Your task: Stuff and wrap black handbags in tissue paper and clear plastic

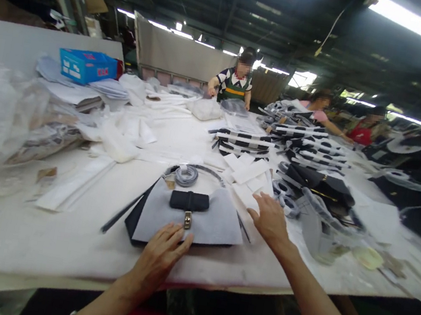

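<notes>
Fingers [177,238] of my left hand [160,258] are lying open and flat on the near edge of the grey bag [204,223], pressing on it and gripping nothing. Those of my right hand [270,220] are also spread open and empty, hovering just beside the bag's right corner, near the white paper pieces [246,172]. The bag is lying flat on the worktop [61,240], directly in front of me. Its black clasp [190,200] is facing up, and a coiled grey strap [186,175] is sitting just behind it.

As I am judging it, the left palm should be pressing evenly, so that the bag is not sliding on the smooth worktop. The right hand should be staying low and gentle, not dragging the loose papers onto the flap.

Counting now, I am seeing one grey bag, one black clasp, one coiled strap and one blue box [87,66] far on the left. Three people are working at the far side. The striped bags [242,144] are lying in a pile, and I cannot count them exactly.
</notes>
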`<state>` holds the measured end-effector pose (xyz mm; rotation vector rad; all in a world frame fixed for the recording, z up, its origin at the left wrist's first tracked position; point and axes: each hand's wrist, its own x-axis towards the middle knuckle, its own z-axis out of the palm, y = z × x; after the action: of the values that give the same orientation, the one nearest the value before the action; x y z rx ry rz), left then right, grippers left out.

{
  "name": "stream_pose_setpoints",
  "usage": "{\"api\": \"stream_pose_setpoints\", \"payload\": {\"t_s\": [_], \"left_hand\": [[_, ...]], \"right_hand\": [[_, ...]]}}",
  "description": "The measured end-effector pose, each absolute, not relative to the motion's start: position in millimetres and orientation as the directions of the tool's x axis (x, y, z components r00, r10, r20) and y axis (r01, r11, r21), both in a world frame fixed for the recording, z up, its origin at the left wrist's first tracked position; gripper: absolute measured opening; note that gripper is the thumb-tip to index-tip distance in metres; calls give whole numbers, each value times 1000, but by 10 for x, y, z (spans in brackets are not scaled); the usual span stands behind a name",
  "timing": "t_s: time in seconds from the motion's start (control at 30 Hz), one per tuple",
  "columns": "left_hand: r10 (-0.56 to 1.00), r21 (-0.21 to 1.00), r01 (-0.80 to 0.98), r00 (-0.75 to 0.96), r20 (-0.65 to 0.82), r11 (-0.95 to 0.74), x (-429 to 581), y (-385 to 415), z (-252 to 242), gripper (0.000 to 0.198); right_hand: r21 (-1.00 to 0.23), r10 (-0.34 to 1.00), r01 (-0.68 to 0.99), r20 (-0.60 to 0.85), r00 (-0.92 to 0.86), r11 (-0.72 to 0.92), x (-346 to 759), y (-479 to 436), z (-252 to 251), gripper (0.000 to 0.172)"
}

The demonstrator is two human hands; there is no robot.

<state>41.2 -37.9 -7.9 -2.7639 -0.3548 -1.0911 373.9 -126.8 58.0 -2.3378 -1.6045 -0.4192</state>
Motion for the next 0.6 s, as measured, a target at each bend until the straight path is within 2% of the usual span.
{"api": "stream_pose_setpoints", "payload": {"t_s": [0.1, 0.23, 0.33, 0.4, 0.47, 0.5, 0.57, 0.6], "left_hand": [[181, -28, 273, 706, 685, -962, 413, -385, -108, 39], [199, 6, 270, 692, 694, -963, 422, -398, -137, 38], [217, 29, 272, 695, 686, -962, 429, -412, -130, 37], [225, 40, 270, 701, 677, -962, 431, -421, -117, 35], [228, 48, 267, 699, 678, -962, 430, -427, -103, 35], [228, 51, 267, 695, 682, -962, 428, -428, -97, 35], [229, 54, 265, 694, 682, -963, 421, -428, -88, 36], [225, 51, 262, 696, 682, -964, 418, -428, -85, 36]], "right_hand": [[-102, 855, 882, 219, 471, -460, 3964, -1306, 410, 43], [-180, 822, 832, 143, 551, -526, 4104, -1403, 454, 46], [-335, 736, 724, 114, 667, -604, 4179, -1531, 730, 53], [-455, 700, 675, 145, 699, -580, 4125, -1594, 981, 58], [-535, 729, 713, 238, 642, -453, 3909, -1591, 1222, 61], [-537, 771, 770, 305, 560, -346, 3736, -1557, 1319, 60], [-451, 885, 892, 396, 244, -45, 3308, -1431, 1438, 51], [-402, 916, 912, 391, 93, 79, 3082, -1348, 1448, 48]]}}
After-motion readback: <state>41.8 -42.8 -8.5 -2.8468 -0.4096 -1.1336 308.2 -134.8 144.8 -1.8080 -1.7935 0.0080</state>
